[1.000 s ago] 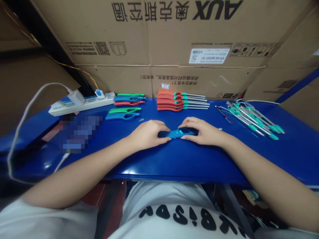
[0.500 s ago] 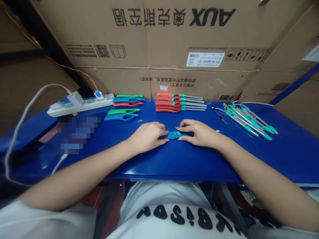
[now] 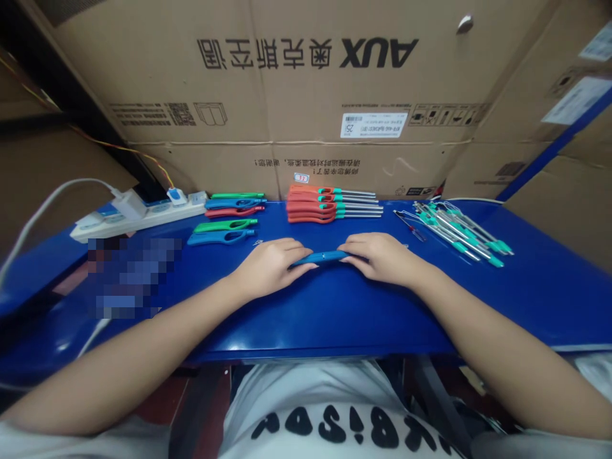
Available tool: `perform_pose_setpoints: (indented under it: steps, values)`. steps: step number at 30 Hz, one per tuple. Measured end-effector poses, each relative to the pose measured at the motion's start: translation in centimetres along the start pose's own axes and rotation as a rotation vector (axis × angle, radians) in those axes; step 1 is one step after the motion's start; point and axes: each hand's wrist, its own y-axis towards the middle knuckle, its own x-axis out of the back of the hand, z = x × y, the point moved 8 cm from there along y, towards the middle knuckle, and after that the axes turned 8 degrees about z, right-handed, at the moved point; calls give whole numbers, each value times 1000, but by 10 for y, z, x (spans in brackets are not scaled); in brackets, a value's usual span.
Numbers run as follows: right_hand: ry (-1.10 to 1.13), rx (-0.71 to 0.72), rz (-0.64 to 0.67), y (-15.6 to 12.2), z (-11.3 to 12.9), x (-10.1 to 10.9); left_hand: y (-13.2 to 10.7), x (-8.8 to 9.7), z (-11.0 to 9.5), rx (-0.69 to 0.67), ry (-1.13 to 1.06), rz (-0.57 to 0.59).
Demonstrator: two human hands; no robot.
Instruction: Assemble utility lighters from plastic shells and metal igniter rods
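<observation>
A blue gas lighter handle lies sideways between my hands above the table's middle, its narrow edge turned toward me. My left hand is closed on its left end with fingers and thumb. Its right end is pinched by my right hand, which hides that end. A tiny metal piece lies just beyond my left hand. Behind the hands, several orange lighters with teal parts and metal tubes are stacked.
Blue, green and red handle shells lie at the left back. Teal-and-metal lighter rods are heaped at the right, beside a small screwdriver. A white power strip with cables stands left. Cardboard walls the back of the blue table.
The blue lighter handle has been rolled so its narrow edge faces me; its teal trigger no longer shows. Both hands still hold it. The camera view has shifted slightly.
</observation>
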Motion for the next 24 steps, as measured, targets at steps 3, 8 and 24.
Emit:
perform_pose_setpoints:
  steps: [3, 8, 24]
  values:
    - [12, 49, -131, -4, 3, 9, -1, 8, 0, -27, -20, -74]
    - [60, 24, -276, -7, -5, 25, -2, 21, 2, -42, 58, -162]
    - [206, -204, 62, -1, -22, -3, 0, 4, 8, 98, 93, 46]
